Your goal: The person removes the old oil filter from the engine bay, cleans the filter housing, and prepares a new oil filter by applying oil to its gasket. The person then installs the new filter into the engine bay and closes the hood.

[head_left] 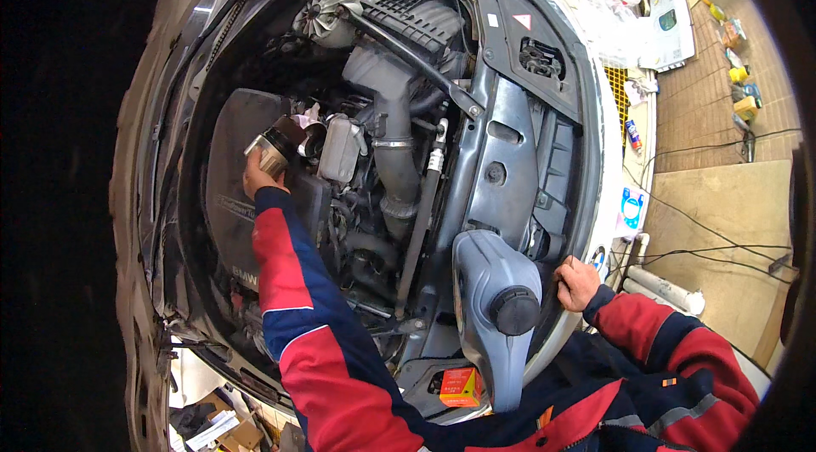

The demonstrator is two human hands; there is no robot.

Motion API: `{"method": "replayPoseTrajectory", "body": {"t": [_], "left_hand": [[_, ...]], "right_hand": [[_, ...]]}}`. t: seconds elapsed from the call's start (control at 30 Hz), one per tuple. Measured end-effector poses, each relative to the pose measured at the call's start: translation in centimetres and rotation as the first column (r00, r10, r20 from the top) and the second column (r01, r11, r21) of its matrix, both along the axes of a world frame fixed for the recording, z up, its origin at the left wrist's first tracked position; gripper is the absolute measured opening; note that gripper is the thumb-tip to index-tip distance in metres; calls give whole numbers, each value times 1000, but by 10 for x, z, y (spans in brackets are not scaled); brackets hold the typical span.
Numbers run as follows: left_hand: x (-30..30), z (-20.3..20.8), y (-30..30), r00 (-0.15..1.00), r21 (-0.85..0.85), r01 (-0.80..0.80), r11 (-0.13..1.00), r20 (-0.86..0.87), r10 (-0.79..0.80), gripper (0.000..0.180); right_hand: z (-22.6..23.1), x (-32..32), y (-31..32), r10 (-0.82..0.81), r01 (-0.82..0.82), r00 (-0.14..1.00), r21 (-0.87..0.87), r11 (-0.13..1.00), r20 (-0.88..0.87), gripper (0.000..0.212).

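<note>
My left hand (267,175) is closed around a short cylinder (277,147) with a shiny metallic body and a dark brown-black end. It holds the cylinder tilted over the black plastic engine cover (242,137), beside a pale pinkish cloth or paper (311,122) stuffed among the engine parts. What kind of part the cylinder is, I cannot tell. At the car's front edge rests my right hand (578,284), its fingers curled in; anything inside them is hidden. Just left of it, a grey-blue jug (484,269) with a black cap stands on the front panel.
A small orange-red box (461,387) lies by the jug's base. A strut bar (412,61) and a thick air duct (395,146) cross the engine bay. Beyond the bumper, cables (705,235), a white pipe (667,289) and several small items lie on the floor.
</note>
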State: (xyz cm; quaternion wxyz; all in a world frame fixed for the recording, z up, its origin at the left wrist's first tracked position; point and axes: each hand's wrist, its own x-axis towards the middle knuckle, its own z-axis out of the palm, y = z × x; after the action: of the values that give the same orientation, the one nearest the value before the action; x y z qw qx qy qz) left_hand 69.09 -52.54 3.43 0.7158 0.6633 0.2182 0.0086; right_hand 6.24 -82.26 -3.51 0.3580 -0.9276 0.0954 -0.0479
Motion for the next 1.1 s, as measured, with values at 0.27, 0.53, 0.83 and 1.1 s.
{"method": "replayPoseTrajectory", "body": {"t": [0.27,0.53,0.83,1.1], "left_hand": [[-27,20,4,1000,-626,-7,780,7,15,47],[-82,76,2,995,-955,101,279,90,-50,51],[-324,193,30,967,-975,220,-15,220,-129,77],[-631,224,108,958,-959,283,-26,284,-30,85]], "right_hand": [[3,0,0,-3,3,1000,2,1000,25,20],[2,-4,1,-15,14,999,30,999,43,18],[38,-32,8,-181,202,979,341,918,-93,28],[83,-207,84,-21,95,987,471,877,-160,62]]}}
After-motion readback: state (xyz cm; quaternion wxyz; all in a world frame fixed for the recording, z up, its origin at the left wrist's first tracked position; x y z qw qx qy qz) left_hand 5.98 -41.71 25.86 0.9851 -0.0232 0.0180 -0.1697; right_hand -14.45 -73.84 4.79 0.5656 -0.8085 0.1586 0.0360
